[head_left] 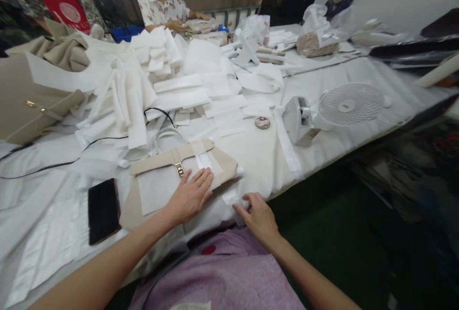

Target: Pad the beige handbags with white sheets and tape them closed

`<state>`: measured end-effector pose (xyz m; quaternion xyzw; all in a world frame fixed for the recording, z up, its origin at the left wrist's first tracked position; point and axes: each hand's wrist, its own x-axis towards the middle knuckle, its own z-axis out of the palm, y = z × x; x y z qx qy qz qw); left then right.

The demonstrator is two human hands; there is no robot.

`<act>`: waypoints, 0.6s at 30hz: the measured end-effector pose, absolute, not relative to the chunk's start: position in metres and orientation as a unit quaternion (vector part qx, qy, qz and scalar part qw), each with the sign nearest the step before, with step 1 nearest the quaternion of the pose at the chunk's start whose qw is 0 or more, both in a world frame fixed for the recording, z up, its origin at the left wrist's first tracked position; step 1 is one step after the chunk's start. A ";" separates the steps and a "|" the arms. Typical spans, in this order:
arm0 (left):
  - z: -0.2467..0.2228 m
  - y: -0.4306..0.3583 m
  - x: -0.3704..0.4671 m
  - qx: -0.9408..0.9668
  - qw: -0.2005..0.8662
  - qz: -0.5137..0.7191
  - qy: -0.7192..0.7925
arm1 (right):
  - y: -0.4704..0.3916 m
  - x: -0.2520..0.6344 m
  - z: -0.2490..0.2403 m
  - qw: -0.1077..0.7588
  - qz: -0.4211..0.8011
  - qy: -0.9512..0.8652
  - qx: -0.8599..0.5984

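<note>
A beige handbag lies flat near the table's front edge, with a gold clasp at its middle. White sheet material covers part of its front, and a translucent strip crosses the flap right of the clasp. My left hand rests flat on the bag's front, just below the clasp, fingers extended. To the right of the bag, my right hand is at the table edge, its thumb and index finger bent around a small whitish, translucent piece that is blurred.
A black phone lies left of the bag. Behind are piled white sheets and a black cord. A white fan and a round tin are to the right. Another beige bag stands far left; a person works opposite.
</note>
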<state>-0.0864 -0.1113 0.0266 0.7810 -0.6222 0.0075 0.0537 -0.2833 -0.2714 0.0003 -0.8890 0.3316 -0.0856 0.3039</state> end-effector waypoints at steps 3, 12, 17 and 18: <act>0.029 -0.111 -0.089 0.785 0.056 -0.002 -0.617 | -0.253 -0.277 -0.005 0.316 -0.097 0.349 -0.877; 0.027 -0.112 -0.094 0.797 0.077 -0.011 -0.599 | -0.251 -0.270 0.003 0.463 -0.107 0.386 -0.790; 0.023 -0.111 -0.093 0.793 0.082 0.002 -0.604 | -0.246 -0.270 -0.009 0.546 -0.086 0.412 -0.724; 0.023 -0.111 -0.093 0.792 0.082 0.002 -0.604 | -0.243 -0.269 -0.008 0.558 -0.083 0.409 -0.717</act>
